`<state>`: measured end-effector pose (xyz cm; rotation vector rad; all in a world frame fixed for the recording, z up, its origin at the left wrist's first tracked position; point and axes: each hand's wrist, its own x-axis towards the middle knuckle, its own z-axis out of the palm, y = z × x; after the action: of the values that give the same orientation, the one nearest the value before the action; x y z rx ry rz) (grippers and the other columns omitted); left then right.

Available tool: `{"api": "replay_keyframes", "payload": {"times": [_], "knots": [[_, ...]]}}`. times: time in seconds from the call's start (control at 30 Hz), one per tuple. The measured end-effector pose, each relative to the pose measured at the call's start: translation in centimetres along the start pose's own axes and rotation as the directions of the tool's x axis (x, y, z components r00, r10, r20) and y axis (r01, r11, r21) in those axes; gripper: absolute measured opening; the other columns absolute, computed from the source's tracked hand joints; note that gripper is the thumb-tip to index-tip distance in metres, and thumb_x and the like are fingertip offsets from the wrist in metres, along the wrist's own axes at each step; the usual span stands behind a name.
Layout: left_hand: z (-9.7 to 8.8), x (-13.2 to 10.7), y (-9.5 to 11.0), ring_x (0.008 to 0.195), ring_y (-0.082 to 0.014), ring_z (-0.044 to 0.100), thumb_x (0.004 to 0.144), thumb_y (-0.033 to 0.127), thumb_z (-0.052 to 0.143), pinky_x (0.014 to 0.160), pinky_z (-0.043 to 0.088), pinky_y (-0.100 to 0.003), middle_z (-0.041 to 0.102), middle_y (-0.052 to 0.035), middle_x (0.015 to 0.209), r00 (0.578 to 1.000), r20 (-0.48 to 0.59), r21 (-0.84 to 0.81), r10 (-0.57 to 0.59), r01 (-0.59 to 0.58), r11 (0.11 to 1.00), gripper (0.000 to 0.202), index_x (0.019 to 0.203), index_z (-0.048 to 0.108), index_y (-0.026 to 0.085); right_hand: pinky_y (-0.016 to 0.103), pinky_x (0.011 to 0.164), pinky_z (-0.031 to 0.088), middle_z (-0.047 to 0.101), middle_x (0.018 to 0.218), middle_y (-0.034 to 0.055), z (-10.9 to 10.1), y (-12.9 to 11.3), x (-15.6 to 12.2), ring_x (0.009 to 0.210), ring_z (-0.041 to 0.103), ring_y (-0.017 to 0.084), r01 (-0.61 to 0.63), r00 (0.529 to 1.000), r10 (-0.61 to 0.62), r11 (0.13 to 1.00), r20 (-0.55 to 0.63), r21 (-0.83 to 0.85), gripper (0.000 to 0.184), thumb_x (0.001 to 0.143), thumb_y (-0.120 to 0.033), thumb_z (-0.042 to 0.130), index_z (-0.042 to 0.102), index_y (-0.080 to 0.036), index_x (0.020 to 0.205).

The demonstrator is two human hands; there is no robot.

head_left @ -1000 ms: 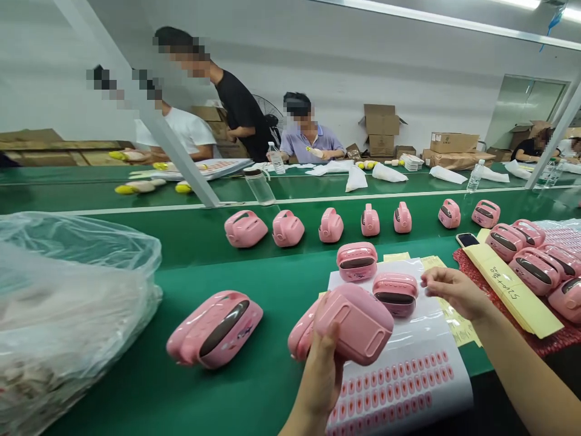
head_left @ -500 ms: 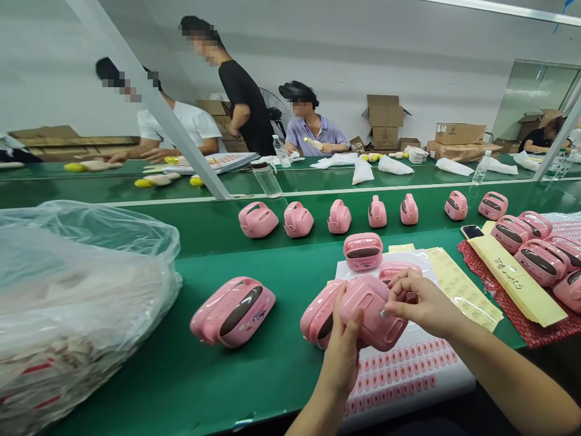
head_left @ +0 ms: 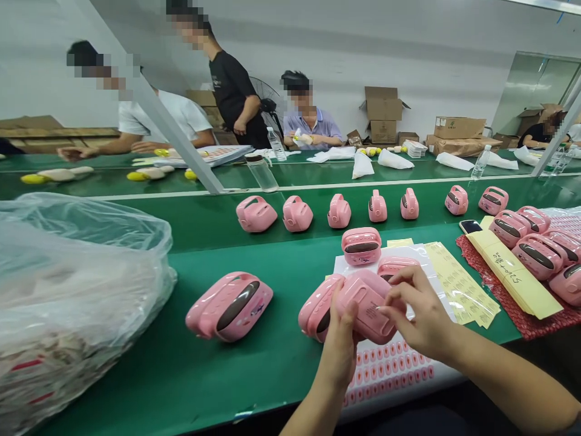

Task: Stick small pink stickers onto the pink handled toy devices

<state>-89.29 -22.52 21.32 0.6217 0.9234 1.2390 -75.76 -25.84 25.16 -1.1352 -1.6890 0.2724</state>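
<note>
My left hand (head_left: 342, 336) is closed around a pink plastic device (head_left: 370, 303) with rounded corners, its face with small printed text turned up toward me. My right hand (head_left: 415, 306) sits at the device's right side, thumb and fingers drawn together in a pinch. A pale speck shows at the thumb tip; I cannot tell if it is a nail or a small sticker. Just left of the held device stands another pink handled device (head_left: 313, 309), partly hidden by it. Beneath my hands lies a white sheet of pink oval stickers (head_left: 385, 366).
One pink device (head_left: 231, 306) stands on the green table at left, beside a clear plastic bag (head_left: 86, 266). Several more line the back (head_left: 297, 215). Yellow label sheets (head_left: 458, 281), a phone (head_left: 469, 226) and red bubble wrap (head_left: 521, 315) lie right. Co-workers sit and stand beyond.
My right thumb has shifted slightly away from the device's face, uncovering printed text. My left hand keeps its hold. The view has tilted a little; a co-worker at far left has reached outward.
</note>
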Motion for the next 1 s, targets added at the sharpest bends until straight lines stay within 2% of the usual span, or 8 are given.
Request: {"api": "replay_keyframes", "payload": {"times": [0.1,0.17,0.37,0.6,0.7,0.8,0.9,1.0], "knots": [[0.4,0.0,0.4,0.11,-0.032,0.057,0.06,0.055,0.072,0.088,0.05,-0.037,0.07,-0.009,0.101,0.994,-0.113,-0.052,0.012,-0.018,0.998,0.068,0.114,0.06,0.016,0.041,0.084,0.048,0.052,0.094,0.0072,-1.8,0.4,-1.7,0.094,0.055,0.023,0.021,0.992,-0.023,1.0,-0.127,-0.012,0.007,0.085,-0.02,0.052,0.052,-0.024,0.091],[0.6,-0.1,0.6,0.111,-0.0311,0.056,0.063,0.057,0.068,0.087,0.05,-0.036,0.07,-0.0081,0.101,0.985,-0.172,-0.094,0.031,-0.048,0.994,0.06,0.106,0.065,0.017,0.04,0.083,0.05,0.055,0.095,0.0072,-2.9,1.5,-3.9,0.094,0.056,0.022,0.019,0.994,-0.025,0.998,-0.104,-0.052,0.016,0.085,-0.019,0.05,0.049,-0.024,0.1],[-0.8,-0.3,0.5,0.12,-0.0348,0.047,0.055,0.062,0.073,0.071,0.057,-0.039,0.062,-0.0053,0.122,0.997,0.051,-0.197,0.059,-0.048,0.979,0.07,0.115,0.06,0.029,0.038,0.073,0.055,0.059,0.094,0.0095,-2.6,5.8,-13.2,0.086,0.059,0.022,0.054,0.982,0.003,0.956,0.19,-0.29,0.035,0.088,-0.011,0.04,0.043,-0.024,0.12],[-1.7,0.1,-0.1,0.096,-0.0306,0.062,0.061,0.052,0.074,0.059,0.059,-0.041,0.068,-0.0041,0.109,0.989,0.139,-0.332,-0.053,0.097,0.938,0.062,0.117,0.058,0.032,0.04,0.079,0.054,0.06,0.101,0.0096,0.1,7.8,-17.8,0.09,0.06,0.023,0.089,0.99,-0.04,0.922,0.138,-0.377,0.049,0.09,-0.007,0.035,0.036,-0.027,0.134],[-1.6,0.1,-0.1,0.081,-0.0279,0.067,0.066,0.052,0.069,0.054,0.059,-0.04,0.071,-0.0048,0.097,0.988,0.12,-0.43,-0.096,0.139,0.892,0.055,0.116,0.059,0.029,0.037,0.072,0.054,0.06,0.089,0.0065,0.5,7.1,-17.6,0.078,0.06,0.02,0.0,1.0,0.007,0.959,0.022,-0.283,0.042,0.089,-0.009,0.039,0.047,-0.028,0.125],[-1.6,-0.1,-0.5,0.076,-0.0298,0.069,0.074,0.053,0.059,0.055,0.059,-0.043,0.072,-0.0089,0.093,0.977,0.16,-0.52,-0.143,0.207,0.829,0.049,0.115,0.059,0.025,0.031,0.068,0.054,0.058,0.082,0.0022,0.0,5.2,-14.9,0.07,0.06,0.015,-0.249,0.956,0.252,0.968,-0.153,0.039,0.032,0.084,-0.014,0.053,0.055,-0.028,0.113],[-1.6,-0.5,-1.6,0.08,-0.0306,0.07,0.084,0.046,0.046,0.061,0.059,-0.043,0.073,-0.0101,0.095,0.953,0.249,-0.604,-0.171,0.291,0.742,0.038,0.113,0.061,0.026,0.026,0.067,0.055,0.055,0.083,-0.0018,-0.5,2.4,-10.2,0.065,0.059,0.01,-0.384,0.812,0.547,0.764,-0.203,0.519,0.038,0.074,-0.019,0.069,0.053,-0.028,0.107],[-1.2,-0.8,-2.9,0.089,-0.0316,0.068,0.088,0.044,0.041,0.068,0.058,-0.041,0.073,-0.0121,0.097,0.92,0.348,-0.636,-0.178,0.371,0.676,0.038,0.108,0.064,0.023,0.021,0.066,0.054,0.054,0.081,-0.0052,-0.1,0.1,-5.7,0.061,0.059,0.007,-0.324,0.762,0.635,0.544,-0.128,0.774,0.045,0.063,-0.02,0.078,0.054,-0.027,0.1]]}}
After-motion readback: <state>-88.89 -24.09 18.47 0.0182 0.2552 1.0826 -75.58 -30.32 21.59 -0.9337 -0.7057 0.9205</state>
